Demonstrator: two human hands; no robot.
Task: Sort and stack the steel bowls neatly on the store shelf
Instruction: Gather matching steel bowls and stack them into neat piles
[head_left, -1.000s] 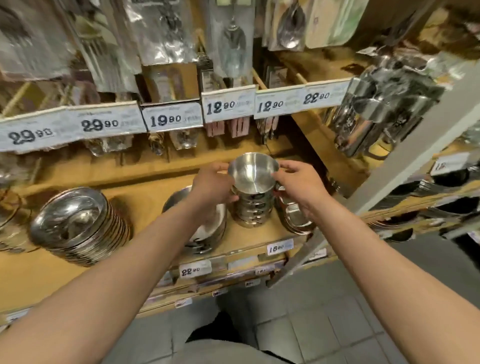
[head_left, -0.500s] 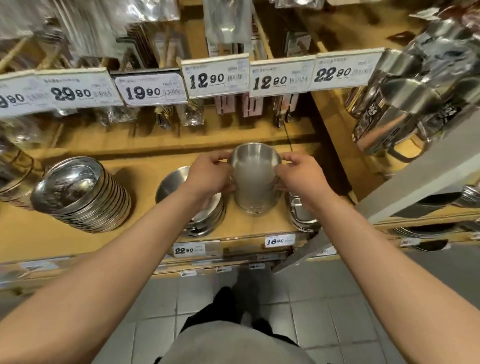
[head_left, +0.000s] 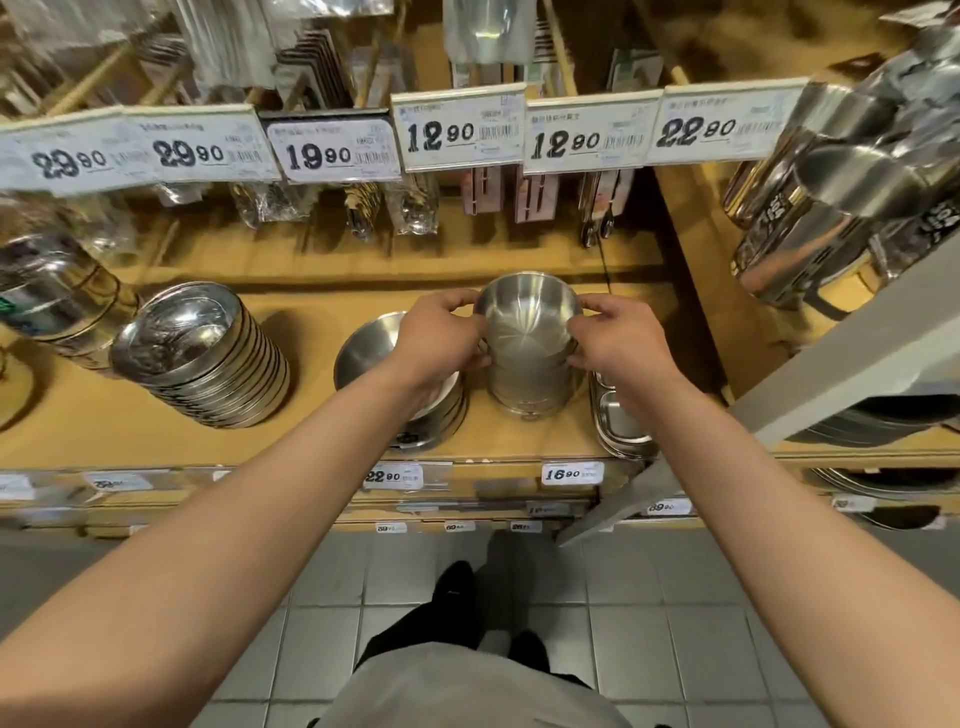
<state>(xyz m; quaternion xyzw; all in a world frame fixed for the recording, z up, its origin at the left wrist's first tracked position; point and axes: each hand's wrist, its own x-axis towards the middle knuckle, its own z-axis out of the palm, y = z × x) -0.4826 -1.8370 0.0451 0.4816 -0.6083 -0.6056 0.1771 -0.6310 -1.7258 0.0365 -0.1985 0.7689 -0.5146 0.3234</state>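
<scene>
A stack of small steel bowls stands upright on the wooden shelf, near its front edge. My left hand grips the stack's left side at the top bowls, fingers curled over the rim. On the right side, my right hand grips it the same way. Just left of it, partly under my left wrist, lies a stack of wider steel bowls. A tall leaning stack of flat steel bowls sits further left.
Steel divided trays lie stacked right of the small bowls. Price tags hang on a rail above, with packaged utensils behind. Steel mugs hang at the upper right. A grey upright post crosses the shelf's right end.
The stack of small bowls has come closer to the shelf's front, with both hands lower on its sides. My view has tipped further downward.
</scene>
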